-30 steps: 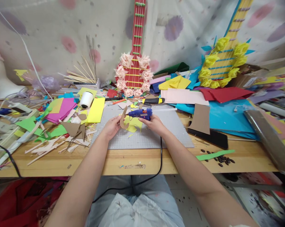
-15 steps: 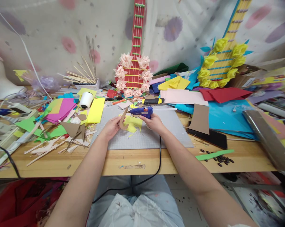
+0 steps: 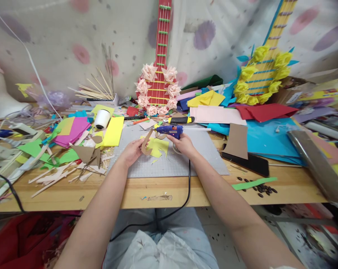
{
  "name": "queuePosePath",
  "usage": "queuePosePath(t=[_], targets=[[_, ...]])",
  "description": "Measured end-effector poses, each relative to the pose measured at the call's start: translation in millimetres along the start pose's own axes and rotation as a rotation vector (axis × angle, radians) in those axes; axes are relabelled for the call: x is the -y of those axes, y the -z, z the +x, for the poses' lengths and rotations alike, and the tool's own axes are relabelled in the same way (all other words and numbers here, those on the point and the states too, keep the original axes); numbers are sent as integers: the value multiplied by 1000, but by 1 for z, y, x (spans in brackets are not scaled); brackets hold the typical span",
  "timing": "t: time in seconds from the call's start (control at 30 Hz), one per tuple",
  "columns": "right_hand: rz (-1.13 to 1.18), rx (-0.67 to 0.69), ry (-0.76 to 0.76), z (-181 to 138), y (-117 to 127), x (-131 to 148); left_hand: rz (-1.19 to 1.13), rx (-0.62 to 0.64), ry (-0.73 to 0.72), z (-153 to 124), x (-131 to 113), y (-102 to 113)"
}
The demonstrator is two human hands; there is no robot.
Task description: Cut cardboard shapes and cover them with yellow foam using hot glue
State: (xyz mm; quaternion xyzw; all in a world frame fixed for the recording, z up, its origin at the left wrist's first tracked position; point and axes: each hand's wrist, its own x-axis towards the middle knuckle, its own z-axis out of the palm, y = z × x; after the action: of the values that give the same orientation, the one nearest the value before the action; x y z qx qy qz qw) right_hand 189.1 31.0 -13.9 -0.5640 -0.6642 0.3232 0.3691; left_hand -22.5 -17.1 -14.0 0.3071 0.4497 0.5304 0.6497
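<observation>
Pinched in my left hand point(image 3: 132, 152) is a curved, hook-shaped strip of brown foam or card point(image 3: 147, 148), held above the grey cutting mat point(image 3: 202, 164). My right hand point(image 3: 185, 145) grips a blue hot glue gun point(image 3: 170, 130), with a white glue stick point(image 3: 198, 129) poking out of its back. The gun's nozzle points left and lies close to the top of the brown strip; whether they touch I cannot tell. A cut yellow sheet point(image 3: 161, 148) lies on the mat between and below my hands. The gun's black cord point(image 3: 189, 186) hangs over the table edge.
Scraps and coloured sheets point(image 3: 113, 131) crowd the left, beside a white roll-like object point(image 3: 102, 118). A utility knife point(image 3: 181, 120) lies behind the mat. To the right are a phone point(image 3: 254, 164) and small black beads point(image 3: 267, 189). A red paper-flowered guitar point(image 3: 158, 89) stands behind.
The glue gun has shifted slightly right, its nozzle drawing back a little from the brown strip's upper end. My left hand stays nearly still.
</observation>
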Motion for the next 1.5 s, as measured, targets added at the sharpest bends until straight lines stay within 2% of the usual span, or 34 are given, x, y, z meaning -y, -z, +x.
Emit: queuePosePath(t=[0.3,0.53,0.77,1.0,1.5], targets=[[-18,5,-6,1,-1,-1,-16,0,-1,-2,-1,0],[71,67,115,-3,-2,0,-29,-5,1,-2,-1,-3],[79,110,120,-6,-1,3,-39,-4,-6,-3,-2,-3],[0,3,5,-2,1,0,-33,-8,6,-3,-3,-3],[20,-23,8,0,4,2,-7,-22,19,-5,-4,-5]])
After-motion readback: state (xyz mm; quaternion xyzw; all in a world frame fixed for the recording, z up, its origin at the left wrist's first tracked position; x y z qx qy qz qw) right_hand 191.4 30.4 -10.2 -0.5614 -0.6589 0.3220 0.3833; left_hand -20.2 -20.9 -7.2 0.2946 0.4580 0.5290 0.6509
